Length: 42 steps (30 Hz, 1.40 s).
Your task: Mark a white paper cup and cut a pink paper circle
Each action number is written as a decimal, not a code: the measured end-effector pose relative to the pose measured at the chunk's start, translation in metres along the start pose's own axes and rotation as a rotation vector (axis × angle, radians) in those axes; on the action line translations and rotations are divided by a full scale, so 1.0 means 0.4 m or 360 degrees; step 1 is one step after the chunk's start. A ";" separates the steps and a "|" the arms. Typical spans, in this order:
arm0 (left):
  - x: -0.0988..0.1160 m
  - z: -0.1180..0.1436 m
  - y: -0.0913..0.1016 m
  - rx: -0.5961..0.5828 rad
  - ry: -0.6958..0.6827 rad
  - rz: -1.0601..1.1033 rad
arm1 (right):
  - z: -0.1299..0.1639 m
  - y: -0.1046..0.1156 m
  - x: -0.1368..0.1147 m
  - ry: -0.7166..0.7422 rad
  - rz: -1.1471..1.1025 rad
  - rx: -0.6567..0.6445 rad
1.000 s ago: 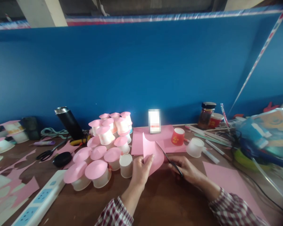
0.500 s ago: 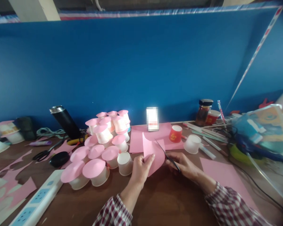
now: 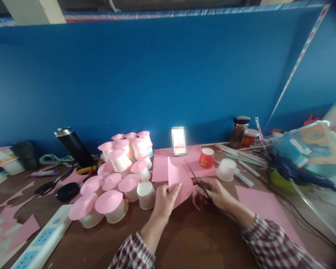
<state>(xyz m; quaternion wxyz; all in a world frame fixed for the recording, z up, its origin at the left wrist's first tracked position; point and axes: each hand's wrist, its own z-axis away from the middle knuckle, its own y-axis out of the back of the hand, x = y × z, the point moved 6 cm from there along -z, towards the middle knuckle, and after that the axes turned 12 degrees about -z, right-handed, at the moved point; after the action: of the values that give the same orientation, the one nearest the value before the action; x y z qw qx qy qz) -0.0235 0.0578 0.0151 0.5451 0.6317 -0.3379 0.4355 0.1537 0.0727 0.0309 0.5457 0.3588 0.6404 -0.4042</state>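
Observation:
A curved piece of pink paper (image 3: 182, 184) is pinched between the thumb and fingers of my left hand (image 3: 165, 201). My right hand (image 3: 214, 192) grips black-handled scissors (image 3: 203, 186), with the blades pointing up and left beside the paper's right edge. From that edge a thin pink strip (image 3: 195, 201) hangs below the scissors. Just left of my left hand stands a bare white paper cup (image 3: 146, 195). Several white cups topped with pink paper cones (image 3: 109, 201) crowd together further left. Behind the hands, pink sheets (image 3: 161, 164) lie flat on the table.
A red cup (image 3: 206, 158) and a white cup (image 3: 226, 170) stand beyond my right hand. A power strip (image 3: 49, 233), paper scraps (image 3: 22, 233) and a black flask (image 3: 75, 147) are at left. At right lie another pink sheet (image 3: 264, 207), a cable and a glue gun (image 3: 305, 175).
The scissors' blades have come away from the paper, and a thin cut strip now dangles at its right edge. The view has shifted slightly to the right.

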 end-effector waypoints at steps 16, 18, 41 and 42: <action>0.027 0.049 -0.077 -0.0886 0.0042 0.0294 | -0.002 0.014 0.033 0.0055 -0.0480 0.0345; 0.020 0.047 -0.076 -0.0847 0.0122 0.0536 | 0.005 0.022 0.032 0.0127 -0.0556 0.0540; -0.016 0.056 -0.120 -0.0403 0.0143 0.0727 | 0.028 0.017 0.022 0.0422 -0.0436 0.0963; -0.014 0.056 -0.119 -0.0408 0.0138 0.0725 | 0.026 0.018 0.025 0.0426 -0.0434 0.0956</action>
<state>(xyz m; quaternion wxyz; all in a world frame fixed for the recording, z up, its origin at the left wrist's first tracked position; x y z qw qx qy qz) 0.0214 0.0438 -0.0095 0.5226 0.4458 -0.5002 0.5272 0.1631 0.0664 0.0195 0.2681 0.4642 0.6007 -0.5931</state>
